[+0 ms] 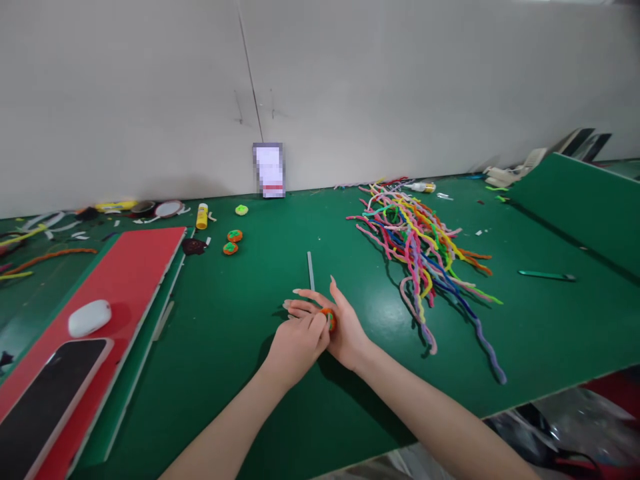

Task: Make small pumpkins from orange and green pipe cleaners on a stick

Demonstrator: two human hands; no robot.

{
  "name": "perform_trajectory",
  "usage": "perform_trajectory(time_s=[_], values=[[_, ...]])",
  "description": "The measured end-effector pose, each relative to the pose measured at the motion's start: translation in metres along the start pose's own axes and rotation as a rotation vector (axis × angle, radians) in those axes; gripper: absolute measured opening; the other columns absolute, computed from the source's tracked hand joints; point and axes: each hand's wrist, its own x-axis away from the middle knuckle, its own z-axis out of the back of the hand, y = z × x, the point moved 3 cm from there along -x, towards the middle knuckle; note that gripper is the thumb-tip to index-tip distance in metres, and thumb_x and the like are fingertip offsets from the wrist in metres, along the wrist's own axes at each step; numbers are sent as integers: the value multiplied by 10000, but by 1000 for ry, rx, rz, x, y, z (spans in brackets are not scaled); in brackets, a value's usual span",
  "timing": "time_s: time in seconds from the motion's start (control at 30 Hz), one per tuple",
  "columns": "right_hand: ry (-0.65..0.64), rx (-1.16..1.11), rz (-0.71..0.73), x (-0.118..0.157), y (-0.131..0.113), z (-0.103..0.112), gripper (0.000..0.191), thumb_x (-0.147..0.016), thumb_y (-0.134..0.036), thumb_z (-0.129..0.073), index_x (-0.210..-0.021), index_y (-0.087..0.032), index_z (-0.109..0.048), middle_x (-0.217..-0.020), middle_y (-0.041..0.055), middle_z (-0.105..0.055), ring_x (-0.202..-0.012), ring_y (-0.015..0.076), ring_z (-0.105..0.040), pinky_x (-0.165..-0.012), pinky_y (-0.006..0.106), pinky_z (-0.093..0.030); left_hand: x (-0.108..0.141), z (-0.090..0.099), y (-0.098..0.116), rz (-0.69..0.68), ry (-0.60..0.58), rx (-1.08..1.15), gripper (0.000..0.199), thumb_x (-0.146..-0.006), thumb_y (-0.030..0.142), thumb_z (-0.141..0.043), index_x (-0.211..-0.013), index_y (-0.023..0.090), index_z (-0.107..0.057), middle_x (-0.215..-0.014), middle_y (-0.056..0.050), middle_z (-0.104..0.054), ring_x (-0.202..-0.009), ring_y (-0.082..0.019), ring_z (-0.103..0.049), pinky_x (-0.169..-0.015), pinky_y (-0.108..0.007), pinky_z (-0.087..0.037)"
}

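A small orange piece with a green top (pixel 329 319) is between my hands near the middle of the green table (pixel 225 347). The fingers of my left hand (pixel 301 340) are closed on it, pressing it against the palm of my right hand (pixel 345 323). My right hand lies palm up under it, fingers stretched out to the left and thumb raised. Just beyond my fingers lies a thin grey stick (pixel 311 270). Two similar orange and green pieces (pixel 231 249) and a yellow-green one (pixel 241 210) sit farther back on the left.
Many coloured fuzzy stems (pixel 415 240) lie heaped at the right, with a green cutter (pixel 547 275) beyond them. At the left, a red board (pixel 135 267) bears a phone (pixel 55 407) and a white case (pixel 90 319). A glue stick (pixel 202 217) stands behind; another phone (pixel 270 171) leans on the wall.
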Motion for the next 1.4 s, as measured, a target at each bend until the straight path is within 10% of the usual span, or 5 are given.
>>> perform_trajectory(time_s=[0.5, 0.9, 1.4], values=[[-101, -40, -73, 1, 5, -1, 625, -796, -636, -290, -1007, -137, -601, -968, 108, -646, -950, 200, -585, -947, 354, -329, 1, 5, 7, 6, 232, -74, 218, -738, 117, -382, -564, 164, -505, -444, -20, -534, -405, -143, -517, -408, -238, -334], [0, 70, 134, -2, -1, 1, 674, -783, -660, -260, -830, -128, -671, -848, 109, -666, -887, 216, -591, -927, 393, -336, 4, -2, -1, 457, -198, 641, 359, -901, 294, -207, -759, 162, -509, -557, -13, -555, -469, -117, -505, -455, -212, -339], [35, 658, 575, -3, 0, 4, 552, -825, -601, -252, -972, -213, -616, -994, 63, -608, -960, 198, -526, -919, 379, -344, 7, -10, -4, 762, -172, 1001, 294, -867, 349, -282, -720, 178, -470, -554, 30, -462, -459, -88, -396, -443, -206, -276]])
